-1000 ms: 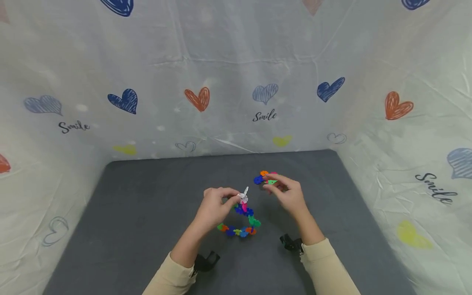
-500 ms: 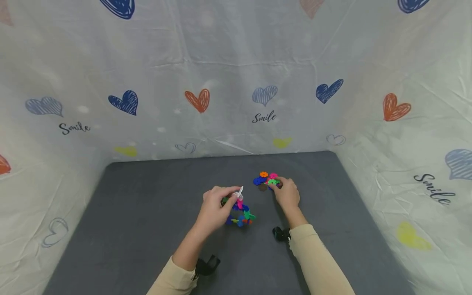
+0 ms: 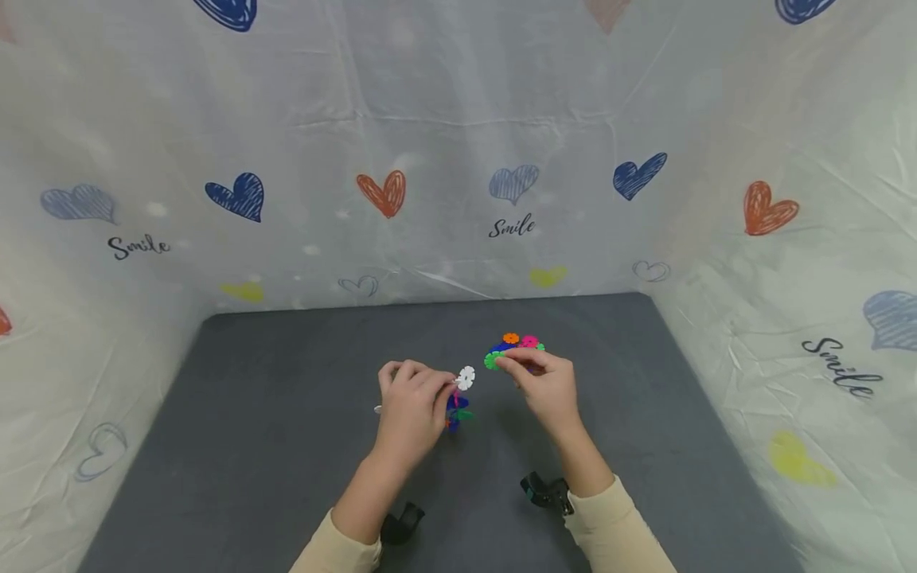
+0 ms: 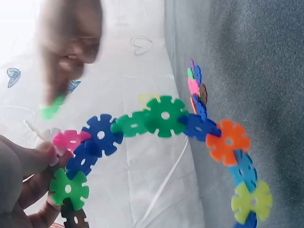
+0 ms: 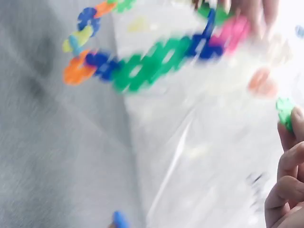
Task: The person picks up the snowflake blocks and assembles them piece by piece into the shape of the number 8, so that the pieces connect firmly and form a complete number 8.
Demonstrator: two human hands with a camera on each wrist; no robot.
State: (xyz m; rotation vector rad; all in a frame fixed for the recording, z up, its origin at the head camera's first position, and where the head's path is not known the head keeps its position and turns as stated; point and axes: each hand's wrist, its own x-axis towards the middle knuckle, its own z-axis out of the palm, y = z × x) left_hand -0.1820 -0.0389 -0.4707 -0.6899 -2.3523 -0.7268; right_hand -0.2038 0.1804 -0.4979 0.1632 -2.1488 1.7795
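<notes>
My left hand (image 3: 411,410) pinches the white end of a chain of interlocking snowflake discs (image 4: 154,123). In the left wrist view the chain arches in blue, green, orange, light blue and yellow discs, with a pink disc (image 4: 71,139) beside the white pieces. One white disc (image 3: 466,377) sticks out past the left fingertips. My right hand (image 3: 552,390) pinches a loose green snowflake disc (image 3: 491,360) by its edge, a short way right of the white one. From the head view, most of the chain is hidden behind the left hand.
A small pile of snowflake discs, with an orange disc (image 3: 511,338) and a pink disc (image 3: 529,341) on view, lies on the dark grey table (image 3: 308,382) behind the right hand. A pale curtain (image 3: 444,255) printed with hearts stands along the table's back and sides.
The right hand has reached to the pile, taken the green disc and come back left toward the white one. The left hand has turned, so the chain shows less from the head view.
</notes>
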